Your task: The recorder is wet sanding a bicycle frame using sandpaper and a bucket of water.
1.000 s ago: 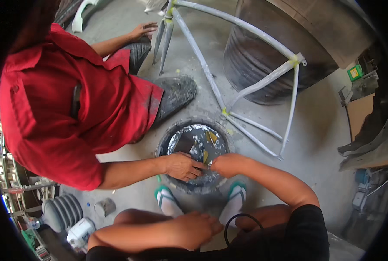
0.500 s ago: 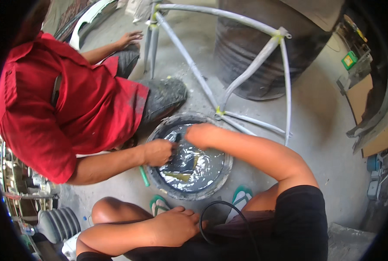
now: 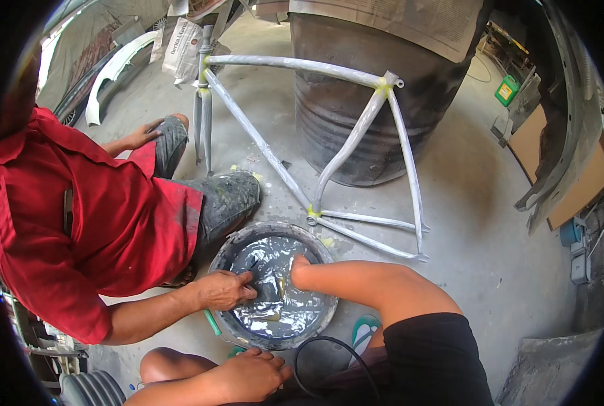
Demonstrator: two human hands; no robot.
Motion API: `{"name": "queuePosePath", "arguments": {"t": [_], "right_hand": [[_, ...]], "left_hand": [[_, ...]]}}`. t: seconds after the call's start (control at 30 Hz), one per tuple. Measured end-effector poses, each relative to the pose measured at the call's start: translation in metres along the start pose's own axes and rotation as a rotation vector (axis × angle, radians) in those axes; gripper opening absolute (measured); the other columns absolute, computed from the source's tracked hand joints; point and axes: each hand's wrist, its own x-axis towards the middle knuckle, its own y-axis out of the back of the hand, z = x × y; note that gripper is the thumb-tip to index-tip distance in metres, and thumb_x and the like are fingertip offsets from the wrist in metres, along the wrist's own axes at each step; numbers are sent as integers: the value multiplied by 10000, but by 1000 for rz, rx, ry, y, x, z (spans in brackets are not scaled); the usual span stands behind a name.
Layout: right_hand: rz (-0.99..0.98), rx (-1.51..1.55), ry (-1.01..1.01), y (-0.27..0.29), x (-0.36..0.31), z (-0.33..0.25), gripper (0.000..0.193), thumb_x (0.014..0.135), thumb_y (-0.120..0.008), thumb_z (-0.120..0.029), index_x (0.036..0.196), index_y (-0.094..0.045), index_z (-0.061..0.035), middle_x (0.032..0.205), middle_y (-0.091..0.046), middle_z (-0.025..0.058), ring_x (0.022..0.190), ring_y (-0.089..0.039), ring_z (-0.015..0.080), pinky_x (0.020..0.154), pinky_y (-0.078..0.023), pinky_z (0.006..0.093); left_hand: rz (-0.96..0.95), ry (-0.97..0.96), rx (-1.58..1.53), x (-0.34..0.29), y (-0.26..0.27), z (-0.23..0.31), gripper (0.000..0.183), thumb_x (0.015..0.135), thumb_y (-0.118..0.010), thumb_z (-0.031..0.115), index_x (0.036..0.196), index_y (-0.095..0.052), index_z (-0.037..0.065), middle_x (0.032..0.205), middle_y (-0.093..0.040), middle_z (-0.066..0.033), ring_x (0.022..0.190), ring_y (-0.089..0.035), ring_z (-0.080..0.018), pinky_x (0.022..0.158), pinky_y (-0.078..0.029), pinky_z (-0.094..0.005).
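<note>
A round, dark-grey, water-filled tub (image 3: 275,229) sits toward seven o'clock from centre. The bare right hand (image 3: 300,273) dips in at its two o'clock, grip impossible to tell; the bare left hand (image 3: 256,375) rests, loosely uncurled, outside six.

I couldn't see the fingertips of the person's bare right-hand grip (image 3: 302,273) inside the round, grey-smeared bucket (image 3: 275,229).

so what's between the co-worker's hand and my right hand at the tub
A dark flat piece and a yellowish strip in grey water, seen in the head view.
</note>
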Motion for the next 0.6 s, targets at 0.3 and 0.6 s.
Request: {"name": "queuePosePath", "arguments": {"t": [0.3,0.6], "right_hand": [[246,508,8,96,-122,38,251,900,-639,-164,1101,-769,-90,1112,-754,137,1034,-726,347,835,-589,473],[338,551,83,109,-159,77,261,918,-670,-222,1088,-749,-41,1119,-734,182,1051,-707,377,870,-572,465]], "left_hand": [[-61,110,12,-4,-1,-10,552,977,-553,319,1470,-491,79,1279,-619,-187,1190,-612,-357,1027,-455,-490],[-100,143,-13,3,-1,-18,559,988,-561,328,1472,-484,58,1324,-603,-190,1261,-578,-377,1063,-433,-499]]}}
